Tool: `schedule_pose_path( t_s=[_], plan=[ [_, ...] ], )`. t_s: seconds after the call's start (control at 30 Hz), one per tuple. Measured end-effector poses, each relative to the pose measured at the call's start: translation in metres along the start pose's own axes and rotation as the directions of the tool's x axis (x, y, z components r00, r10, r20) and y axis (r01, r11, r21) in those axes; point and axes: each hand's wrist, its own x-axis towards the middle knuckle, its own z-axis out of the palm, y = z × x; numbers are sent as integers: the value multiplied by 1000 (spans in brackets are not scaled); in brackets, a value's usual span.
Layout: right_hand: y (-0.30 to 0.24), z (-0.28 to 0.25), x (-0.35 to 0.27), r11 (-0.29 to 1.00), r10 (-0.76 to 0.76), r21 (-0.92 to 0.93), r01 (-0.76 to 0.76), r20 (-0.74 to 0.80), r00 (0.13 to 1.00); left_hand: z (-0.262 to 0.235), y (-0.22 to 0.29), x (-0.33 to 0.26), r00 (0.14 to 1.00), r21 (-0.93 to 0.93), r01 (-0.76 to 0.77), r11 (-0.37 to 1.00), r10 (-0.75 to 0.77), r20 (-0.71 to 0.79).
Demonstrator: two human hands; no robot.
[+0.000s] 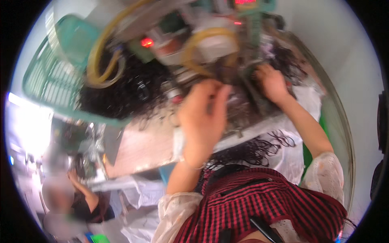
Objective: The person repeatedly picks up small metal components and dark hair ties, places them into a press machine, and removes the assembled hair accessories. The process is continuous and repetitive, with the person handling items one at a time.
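Note:
My left hand (202,115) is raised over the front of the bench machine (239,109), blurred by motion. Its fingers curl toward the thumb, and whatever they hold, if anything, cannot be made out. Farther right, my right hand (272,84) rests at the machine's right side with fingers bent down. Their tips are hidden against a dark part, close to a bundle of dark curly hair (287,60). More dark curly hair (251,152) hangs below the machine's front edge, above my lap.
A green plastic basket (50,87) at the left holds a big heap of dark curly hair (121,89). Yellow hoses (95,60) loop above it. Red displays (147,42) glow behind. A wooden tabletop (142,141) reaches left. Another person (91,200) works at lower left. A wall stands right.

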Motion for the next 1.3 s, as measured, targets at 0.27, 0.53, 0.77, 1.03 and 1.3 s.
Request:
schedule_pose_path(
  t_s=[0.27, 0.53, 0.77, 1.03, 1.3],
  plan=[
    [-21, -52, -35, 526, 731, 618, -584, 22, 682, -95, -76, -69, 842, 296, 264, 918, -70, -535],
    [-51, -50, -2, 639, 566, 645, -420, -23, 824, -156, -279, -62, 903, 910, 248, 333, -420, -92],
    [-27, -66, -70, 591, 740, 543, -596, -73, 668, -114, -255, -109, 973, 803, 192, 564, -219, -79],
    [-76, -109, -49, 621, 503, 701, -350, -14, 864, -140, -215, -99, 888, 486, 358, 797, -451, 86],
    [-128, -65, 20, 181, 506, 971, -155, 43, 861, -73, -163, -88, 848, -175, 445, 878, -476, -234]
  ],
)
